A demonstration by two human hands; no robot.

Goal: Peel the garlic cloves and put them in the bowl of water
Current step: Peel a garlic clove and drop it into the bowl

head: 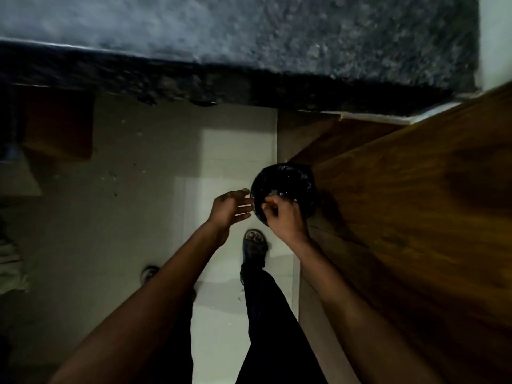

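Observation:
I look straight down at the floor beside the counter. A round bin lined with a black bag [285, 187] stands on the floor against a wooden cabinet, with pale scraps inside. My left hand [230, 207] hovers palm up at the bin's left rim, fingers straight and relaxed, holding nothing I can see. My right hand [282, 217] is over the bin's near edge with fingers curled, thumb and fingertips pinched together; whether a bit of garlic skin sits between them is too dim to tell. No garlic cloves or bowl of water are in view.
A dark speckled stone counter [249, 37] runs across the top. A brown wooden cabinet door [415, 217] fills the right side. The pale tiled floor [227, 151] lies below, with my sandalled foot [255, 243] and dark trouser leg near the bin.

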